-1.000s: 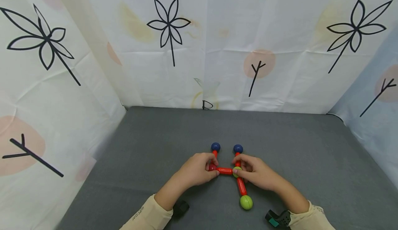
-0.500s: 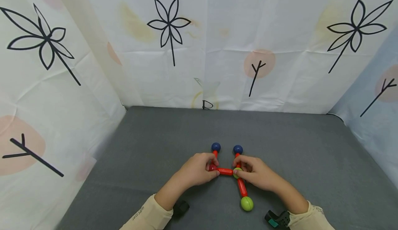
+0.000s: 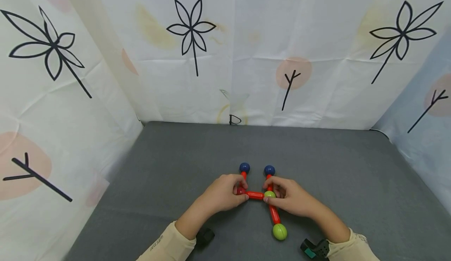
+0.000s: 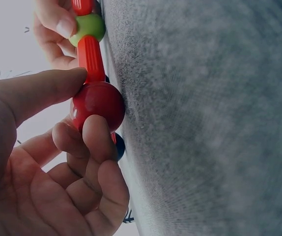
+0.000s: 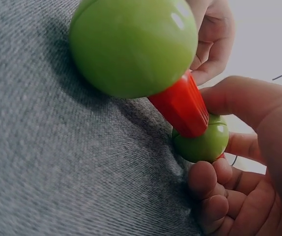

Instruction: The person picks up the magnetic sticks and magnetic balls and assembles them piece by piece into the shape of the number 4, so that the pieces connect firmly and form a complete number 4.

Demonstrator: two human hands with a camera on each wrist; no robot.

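Observation:
A toy frame of red rods and coloured balls lies on the grey cloth. My left hand [image 3: 223, 192] grips the dark red ball [image 4: 98, 106] between thumb and curled fingers. A short red rod [image 3: 255, 195] runs from it to the middle green ball [image 3: 269, 194], which my right hand [image 3: 296, 196] pinches at its side with thumb and fingers. Another red rod [image 3: 275, 214] leads toward me to a larger-looking green ball [image 5: 133, 46]. On the far side, rods partly hidden by my fingers reach a left blue ball [image 3: 244, 168] and a right blue ball [image 3: 269, 170].
Grey cloth [image 3: 176, 155] covers the table. White printed curtains [image 3: 229, 65] rise behind it and at both sides. A black device [image 3: 205, 236] sits by the left sleeve, and another black device [image 3: 315, 248] by the right cuff.
My right thumb has slid down toward the near side of the middle green ball, showing more of its top. The near green ball has shifted slightly toward me. My left hand stays put.

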